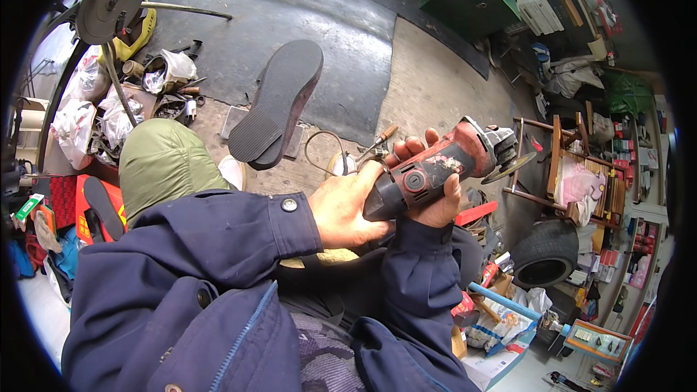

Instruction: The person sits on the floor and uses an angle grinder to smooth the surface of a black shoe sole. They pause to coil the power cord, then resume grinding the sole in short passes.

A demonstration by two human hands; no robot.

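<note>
An angle grinder [435, 168] with a red and black body lies across both my hands in front of me. My right hand [439, 209] wraps round its middle from below, with the thumb and fingertips showing on either side. At its black rear end my left hand [347, 207] grips, its fingers partly hidden behind the body. The grinder's thin disc [510, 168] points away to the right. Beyond my hands a dark shoe [283, 98] stands sole up, apart from both hands. A cord [311, 147] and a wooden-handled tool [388, 133] are just past my left hand.
A large round wheel [111, 1] stands at the far left, above plastic bags [116, 112] and loose tools. On the right are a tyre [544, 252], a wooden chair [555, 152] and crowded shelves [642, 167]. A green box [472, 0] sits at the back.
</note>
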